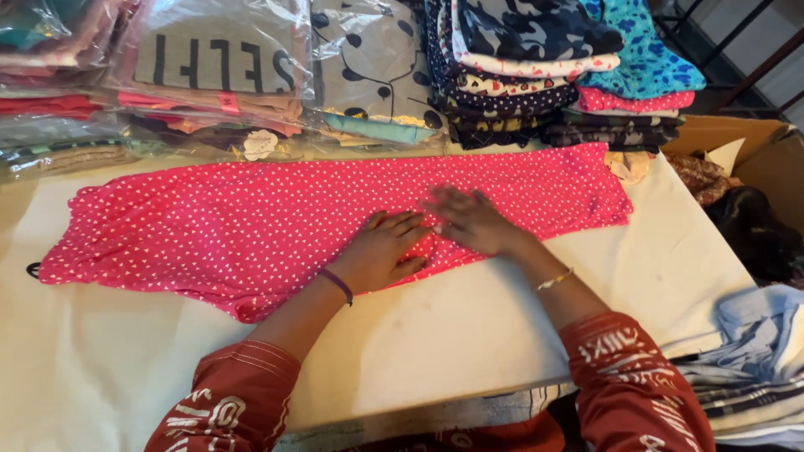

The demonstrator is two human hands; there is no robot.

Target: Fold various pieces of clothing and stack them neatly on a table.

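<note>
A pink garment with small white dots (209, 226) lies spread flat across the cream table cover (452, 326), stretching from far left to the right. My left hand (381, 251) rests palm down on its lower middle edge, fingers apart. My right hand (471, 219) lies flat on the fabric just right of it, fingers spread and pointing left; the two hands nearly touch. Neither hand grips anything. Both arms wear red sleeves with white print.
Bagged folded clothes (218, 63) line the back of the table. A stack of folded patterned garments (536, 67) stands at back right. A cardboard box (745, 151) sits off the right edge, and blue-striped cloth (754, 360) lies at lower right.
</note>
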